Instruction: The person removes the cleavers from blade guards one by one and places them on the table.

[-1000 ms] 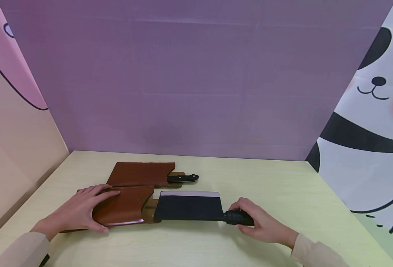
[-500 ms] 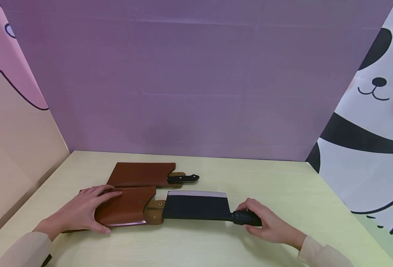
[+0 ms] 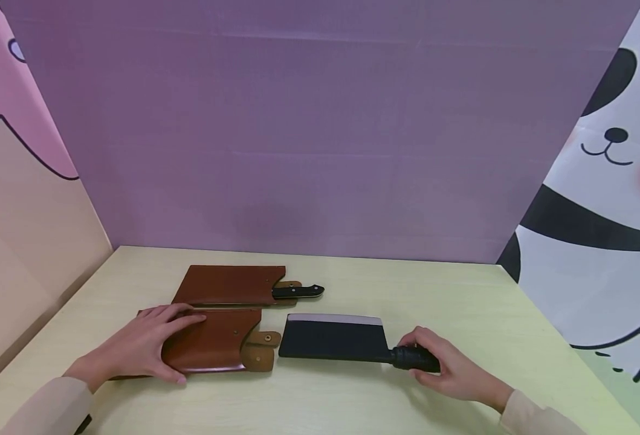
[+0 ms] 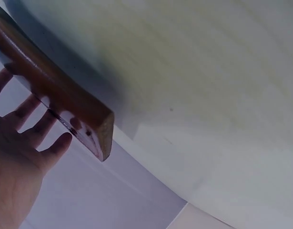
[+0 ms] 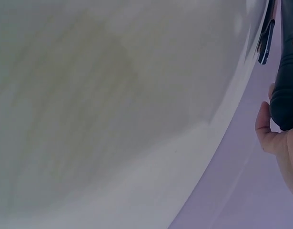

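In the head view, my left hand (image 3: 137, 347) lies spread over a brown leather knife sheath (image 3: 211, 344), thumb along the near edge. Fairly straight fingers rest against that sheath in the left wrist view. Its tan snap strap (image 3: 265, 338) sticks out at the right end. A cleaver (image 3: 336, 339) with a black blade and pale cutting edge is outside the sheath, a narrow gap from the strap. My right hand (image 3: 452, 368) grips its ridged black handle (image 3: 414, 358), which also shows at the right edge of the right wrist view.
Behind them on the pale wooden table (image 3: 434, 296) lies a second brown sheath (image 3: 229, 284). A black-handled knife (image 3: 299, 291) sits in it, handle pointing right. A purple backdrop (image 3: 320, 151) closes off the back, with a panda-printed panel (image 3: 597, 241) at the right.
My right hand has drawn the cleaver rightward, its blade end coming fully out of the sheath. The left hand and sheath have shifted slightly right, and more of the strap shows.
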Motion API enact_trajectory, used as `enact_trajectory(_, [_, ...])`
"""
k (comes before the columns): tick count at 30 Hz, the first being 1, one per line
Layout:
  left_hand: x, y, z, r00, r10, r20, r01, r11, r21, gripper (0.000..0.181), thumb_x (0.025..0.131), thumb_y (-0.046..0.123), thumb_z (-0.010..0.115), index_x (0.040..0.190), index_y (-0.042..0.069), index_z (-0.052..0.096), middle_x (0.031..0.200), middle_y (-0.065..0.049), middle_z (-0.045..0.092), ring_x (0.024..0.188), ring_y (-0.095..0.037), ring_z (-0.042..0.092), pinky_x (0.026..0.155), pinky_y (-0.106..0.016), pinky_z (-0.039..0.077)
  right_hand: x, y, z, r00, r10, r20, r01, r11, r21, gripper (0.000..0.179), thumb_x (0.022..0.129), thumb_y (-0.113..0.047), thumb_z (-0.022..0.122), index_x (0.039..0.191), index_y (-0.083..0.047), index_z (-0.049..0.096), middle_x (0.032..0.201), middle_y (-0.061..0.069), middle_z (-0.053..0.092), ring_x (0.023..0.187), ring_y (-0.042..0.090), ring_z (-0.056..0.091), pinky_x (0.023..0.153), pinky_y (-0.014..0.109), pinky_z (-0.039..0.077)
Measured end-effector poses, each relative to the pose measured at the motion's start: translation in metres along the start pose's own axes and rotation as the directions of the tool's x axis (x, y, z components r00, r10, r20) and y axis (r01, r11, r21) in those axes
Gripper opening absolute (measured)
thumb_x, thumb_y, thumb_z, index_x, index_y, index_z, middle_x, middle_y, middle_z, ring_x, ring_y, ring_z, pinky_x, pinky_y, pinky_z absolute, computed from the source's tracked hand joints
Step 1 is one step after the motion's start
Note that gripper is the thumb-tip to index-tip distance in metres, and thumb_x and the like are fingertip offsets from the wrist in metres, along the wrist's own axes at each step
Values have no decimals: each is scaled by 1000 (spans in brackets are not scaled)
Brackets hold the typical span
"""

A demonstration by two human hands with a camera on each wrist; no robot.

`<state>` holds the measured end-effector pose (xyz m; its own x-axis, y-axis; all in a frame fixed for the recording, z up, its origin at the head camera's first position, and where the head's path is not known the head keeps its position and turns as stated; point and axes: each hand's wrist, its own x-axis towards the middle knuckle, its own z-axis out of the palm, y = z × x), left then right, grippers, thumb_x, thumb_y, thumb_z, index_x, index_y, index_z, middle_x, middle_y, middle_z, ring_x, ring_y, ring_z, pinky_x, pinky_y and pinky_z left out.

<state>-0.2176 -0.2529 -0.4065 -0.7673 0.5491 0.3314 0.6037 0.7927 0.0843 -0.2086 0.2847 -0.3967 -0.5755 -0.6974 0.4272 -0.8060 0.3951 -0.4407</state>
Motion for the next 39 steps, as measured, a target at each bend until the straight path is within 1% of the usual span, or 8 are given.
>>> enact_trajectory(4, [2,3,1,1000,-4,12,4,1000,-1,97,51,80,64,131,26,50,130,-3,46,117,-26,46,90,-50,36,-5,3,-2,1000,12,-5,-12,1000,-3,47,70,6,71,110,-9,52,98,-2,54,84,7,51,70,21,44])
enact_trajectory(11, [6,5,4,1000,5,17,-5,1000,-5,98,50,81,62,131,28,49,129,-1,46,117,-22,45,91,-50,36,-14,4,-7,1000,-9,-19,8,1000,-24,47,69,6,71,110,-7,52,97,-2,54,83,7,50,69,20,43])
enact_trajectory(13, [7,6,6,1000,6,19,-6,1000,-4,98,50,82,62,132,28,48,129,-1,45,118,-22,45,92,-50,36,-16,5,-8,1000,-2,-21,1,1000,-25,48,69,7,71,110,-7,52,97,-2,54,83,6,50,69,20,43])
enact_trajectory(22, [15,13,6,998,8,54,-7,1000,-15,98,52,82,60,133,29,47,132,-5,44,121,-29,44,92,-57,35,-27,8,-17,999,48,-25,-49,998,-44,48,69,6,72,110,-9,52,98,-3,55,82,5,51,69,19,43])
enact_trajectory(25, [16,15,7,998,10,57,-10,1000,-14,97,53,82,59,133,28,47,132,-6,45,120,-30,44,90,-58,35,-29,6,-20,997,69,-19,-69,996,-55,48,69,5,72,110,-11,52,98,-4,55,83,5,51,69,19,43])
enact_trajectory(30, [18,17,9,998,8,65,-7,1000,-14,97,53,83,58,133,28,47,132,-7,44,120,-29,45,90,-56,36,-35,8,-24,998,67,-19,-68,995,-70,48,69,5,72,110,-10,53,98,-3,55,83,5,51,70,17,42])
enact_trajectory(36, [21,19,9,996,1,84,0,1000,-20,98,53,83,57,134,28,46,133,-8,44,121,-31,44,91,-58,35,-40,9,-28,997,69,-24,-71,995,-72,49,68,6,73,110,-10,53,98,-3,55,83,5,51,70,17,42])
enact_trajectory(39, [22,20,10,997,8,80,-7,1000,-18,97,54,83,57,133,29,46,132,-7,44,119,-30,44,90,-57,36,-41,8,-30,997,72,-21,-74,995,-72,49,68,6,73,110,-10,53,98,-5,55,83,4,51,70,17,42])
